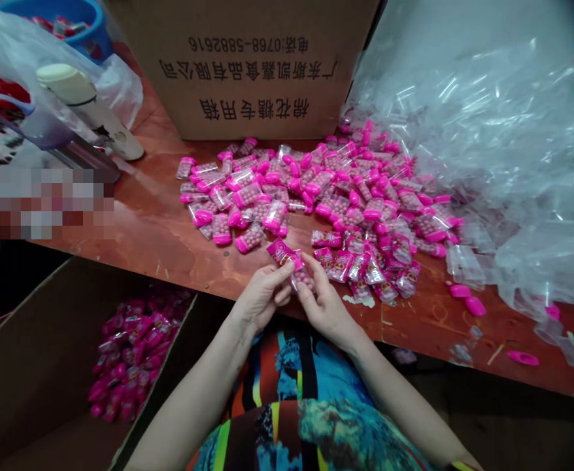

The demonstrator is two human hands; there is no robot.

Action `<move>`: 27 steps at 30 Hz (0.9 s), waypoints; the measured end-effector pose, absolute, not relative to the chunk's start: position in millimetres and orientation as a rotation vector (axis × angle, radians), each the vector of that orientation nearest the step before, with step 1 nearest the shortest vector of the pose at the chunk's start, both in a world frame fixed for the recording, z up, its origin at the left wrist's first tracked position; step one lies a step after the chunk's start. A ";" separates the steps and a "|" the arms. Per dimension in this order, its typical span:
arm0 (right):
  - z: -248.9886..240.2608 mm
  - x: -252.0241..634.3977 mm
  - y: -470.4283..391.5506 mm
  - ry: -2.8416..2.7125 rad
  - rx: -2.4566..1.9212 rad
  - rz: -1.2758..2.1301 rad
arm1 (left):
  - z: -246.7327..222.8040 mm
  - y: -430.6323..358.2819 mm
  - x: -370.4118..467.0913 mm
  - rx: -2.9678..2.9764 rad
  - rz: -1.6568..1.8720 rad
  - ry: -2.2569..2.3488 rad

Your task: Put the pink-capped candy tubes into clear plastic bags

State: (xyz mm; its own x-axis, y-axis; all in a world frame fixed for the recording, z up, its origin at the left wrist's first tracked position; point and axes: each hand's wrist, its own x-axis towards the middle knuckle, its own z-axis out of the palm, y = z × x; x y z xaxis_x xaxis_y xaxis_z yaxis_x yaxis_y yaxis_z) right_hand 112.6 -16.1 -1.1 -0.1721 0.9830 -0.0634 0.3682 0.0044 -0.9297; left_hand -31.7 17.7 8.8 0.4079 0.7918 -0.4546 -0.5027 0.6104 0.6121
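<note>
Pinching together over the table's front edge (159, 252), left hand (266, 291) and right hand (322, 302) are nearly closed around one candy bottle (303, 277), a pink wrapper (281, 251) at its upper end! Fingers cover parts of both, so how far they overlap, I can't tell. A pixelated patch blots out the left side; the blue tub (88, 39) and upside-down-printed carton (257, 85) run out of frame. And look at those forearms, angling inward from the bottom, thumbs on top, fingertips almost meeting!
</note>
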 end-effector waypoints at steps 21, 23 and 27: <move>-9.6 114.9 -17.0 -1.754 -1.459 1.115 | 4.7 14.8 -27.8 0.461 0.899 1.071; -8.6 116.0 -16.3 -1.848 -1.518 1.034 | 4.5 14.8 -24.3 0.454 0.921 1.102; -14.1 118.1 -15.9 -1.748 -1.433 1.080 | 5.3 14.1 -21.4 0.408 0.904 0.946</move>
